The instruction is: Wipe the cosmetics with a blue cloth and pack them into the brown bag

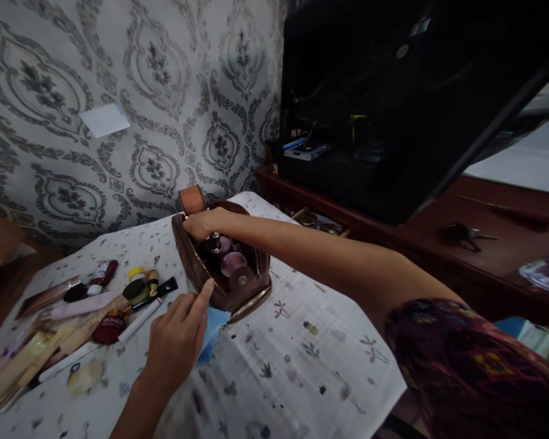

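Wallpaper: grey medallions on pale ground, straight ahead of me.
White paper: tilted against that wall, to my left.
Black object: large, looming at my upper right; I cannot tell what it is.
Desk: reddish-brown, on my right.
Keys: lying on it.
Clear plastic item: beyond them, at my view's edge.

Near the far edge of the cloth-covered surface, matt and lightly wrinkled, a brown bag is faced in smooth, leather-like material with a soft sheen and is trimmed with a zip of shiny gold-toned metal. Toward the left edge, a dark red jar and a black tube are finished in glossy, plastic-looking material. Beyond the right edge, metal keys are seen on smooth reddish-brown wood.
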The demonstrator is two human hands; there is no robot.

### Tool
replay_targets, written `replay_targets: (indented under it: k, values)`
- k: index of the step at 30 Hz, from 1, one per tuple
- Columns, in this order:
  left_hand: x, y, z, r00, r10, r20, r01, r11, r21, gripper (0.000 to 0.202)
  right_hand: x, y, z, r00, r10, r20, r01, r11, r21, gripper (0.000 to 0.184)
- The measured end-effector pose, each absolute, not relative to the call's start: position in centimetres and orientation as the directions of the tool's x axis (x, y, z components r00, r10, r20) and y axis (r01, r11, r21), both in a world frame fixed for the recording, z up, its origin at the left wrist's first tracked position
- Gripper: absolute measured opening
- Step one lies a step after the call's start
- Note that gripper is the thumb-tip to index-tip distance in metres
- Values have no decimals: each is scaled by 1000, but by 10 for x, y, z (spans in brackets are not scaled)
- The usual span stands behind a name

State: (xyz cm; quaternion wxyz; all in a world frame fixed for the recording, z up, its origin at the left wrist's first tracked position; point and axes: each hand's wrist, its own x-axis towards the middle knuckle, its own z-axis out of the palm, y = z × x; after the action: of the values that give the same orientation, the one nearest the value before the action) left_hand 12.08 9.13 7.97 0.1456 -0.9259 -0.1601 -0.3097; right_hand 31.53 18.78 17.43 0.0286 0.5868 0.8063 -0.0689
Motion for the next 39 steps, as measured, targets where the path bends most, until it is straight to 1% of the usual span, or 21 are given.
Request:
replay_targets:
  k: [3, 6, 8, 10, 15, 20, 25, 27, 29, 32, 35, 37, 39]
  values:
    - [120, 92, 78, 758, 217, 615, 390, -907, -161, 40, 325, 164, 192, -305, 939, -161, 952, 306, -20, 23]
    - [120, 92, 77, 760, 222, 611, 388, -909, -154, 39, 335, 139, 202, -262, 960, -98, 964, 265, 16, 29]
    - [120, 92, 77, 757, 220, 615, 390, -908, -155, 39, 340, 127, 202, -232, 970, -67, 972, 233, 14, 32]
    - [121, 92, 78, 754, 221, 618, 397, -904, -161, 41, 343, 121, 199, -220, 973, -71, 975, 221, 4, 33]
    - [122, 90, 77, 749, 241, 618, 411, -899, -149, 49, 343, 123, 187, -222, 972, -71, 975, 219, -48, 30]
    - [122, 90, 78, 763, 242, 599, 409, -899, -157, 47, 342, 124, 185, -235, 971, -41, 971, 234, -43, 28]
    - [121, 90, 82, 787, 259, 560, 414, -895, -168, 48, 344, 119, 189, -222, 974, -52, 975, 220, -44, 37]
    - [120, 89, 83, 794, 265, 548, 416, -893, -171, 49, 345, 117, 189, -227, 973, -46, 973, 225, -51, 38]
    - [119, 88, 83, 795, 273, 541, 420, -892, -167, 50, 346, 114, 190, -205, 979, 5, 977, 205, -62, 33]
    - [114, 88, 79, 783, 278, 556, 409, -904, -123, 51, 349, 102, 189, -112, 974, 199, 982, 138, -126, 24]
    - [100, 89, 67, 736, 295, 610, 413, -909, -59, 45, 352, 82, 183, 2, 923, 384, 974, 86, -212, 29]
    - [87, 90, 57, 699, 353, 622, 464, -886, -18, 39, 353, 65, 177, 66, 894, 443, 959, 67, -277, 30]
    - [72, 89, 47, 705, 418, 573, 505, -863, 9, 36, 354, 48, 168, 108, 876, 470, 929, 80, -362, 31]
